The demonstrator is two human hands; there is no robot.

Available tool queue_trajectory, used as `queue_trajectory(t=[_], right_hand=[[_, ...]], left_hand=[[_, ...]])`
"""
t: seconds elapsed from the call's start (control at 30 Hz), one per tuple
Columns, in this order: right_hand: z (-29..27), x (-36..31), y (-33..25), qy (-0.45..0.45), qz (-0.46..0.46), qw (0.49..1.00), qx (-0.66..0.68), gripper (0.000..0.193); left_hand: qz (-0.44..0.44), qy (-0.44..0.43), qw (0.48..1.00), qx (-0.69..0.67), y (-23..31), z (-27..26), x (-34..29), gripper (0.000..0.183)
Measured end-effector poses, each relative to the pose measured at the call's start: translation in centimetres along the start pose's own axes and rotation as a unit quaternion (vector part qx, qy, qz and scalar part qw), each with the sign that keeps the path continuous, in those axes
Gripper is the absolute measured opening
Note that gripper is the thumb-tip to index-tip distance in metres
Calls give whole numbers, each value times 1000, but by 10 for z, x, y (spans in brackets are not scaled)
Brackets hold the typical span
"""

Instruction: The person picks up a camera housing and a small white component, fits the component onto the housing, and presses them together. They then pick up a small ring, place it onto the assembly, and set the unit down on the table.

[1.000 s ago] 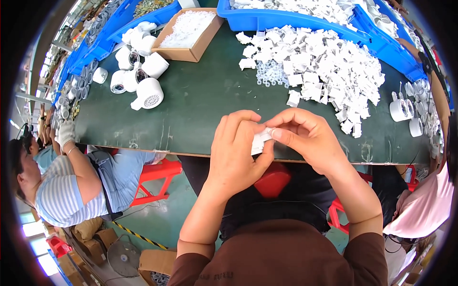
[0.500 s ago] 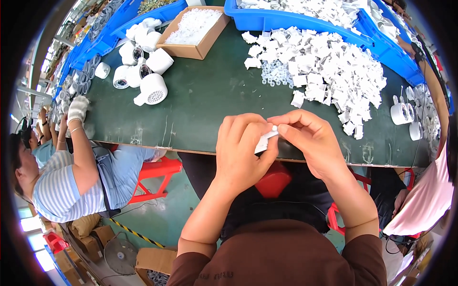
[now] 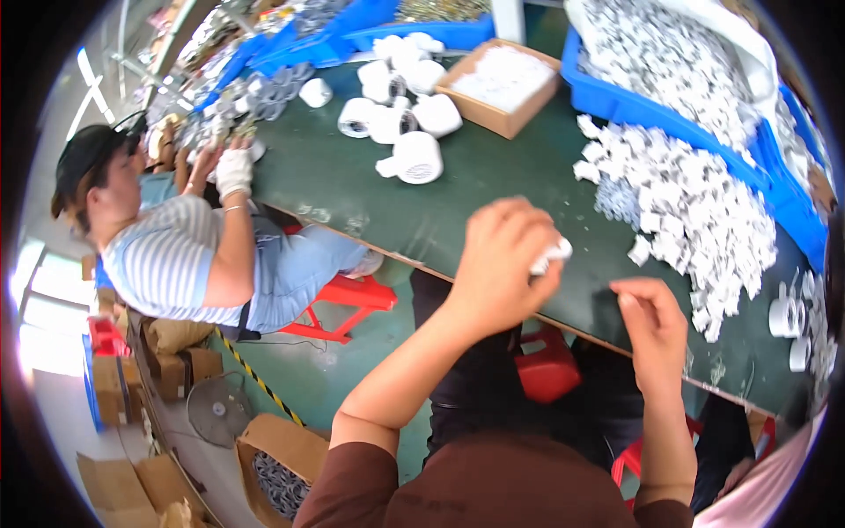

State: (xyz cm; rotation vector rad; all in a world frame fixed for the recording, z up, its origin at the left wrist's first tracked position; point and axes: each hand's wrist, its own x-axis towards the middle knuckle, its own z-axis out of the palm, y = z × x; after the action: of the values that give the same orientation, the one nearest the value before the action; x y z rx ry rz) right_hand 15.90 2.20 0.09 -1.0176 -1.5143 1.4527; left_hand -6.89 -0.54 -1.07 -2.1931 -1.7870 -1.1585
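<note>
Left hand (image 3: 506,264) pinches a small white plastic part (image 3: 553,253) right of frame centre; right hand (image 3: 658,330), now parted from it, curls loosely, seemingly empty; we judge two-handed work paused.

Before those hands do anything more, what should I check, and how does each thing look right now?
1. Left hand has its piece: ok, it grips a small white part.
2. Part's details readable: not ok, it is blurred and partly covered by the hand.
3. Right hand empty: cannot tell; nothing shows in it, but something tiny could be hidden.
4. Hands clear of each other: ok, there is a gap between them.
5. White pile in view: ok, heaped on the green table, ahead and to the right.
</note>
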Motion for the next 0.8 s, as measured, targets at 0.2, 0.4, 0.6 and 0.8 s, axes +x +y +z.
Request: queue_trajectory(t=[0.2,0.4,0.6,0.8], right_hand=[[-23,-11,23,1,-26,999,-30,9],[-24,-11,30,0,-58,996,-65,7],[-30,-16,39,-5,-93,992,-87,7],[-40,-14,48,23,-146,971,-190,6]], left_hand=[[-138,21,963,231,-96,-28,26,41],[-233,0,937,262,-179,-42,55,52],[-251,59,885,387,-228,-47,73,73],[-57,144,963,222,-133,17,73,61]])
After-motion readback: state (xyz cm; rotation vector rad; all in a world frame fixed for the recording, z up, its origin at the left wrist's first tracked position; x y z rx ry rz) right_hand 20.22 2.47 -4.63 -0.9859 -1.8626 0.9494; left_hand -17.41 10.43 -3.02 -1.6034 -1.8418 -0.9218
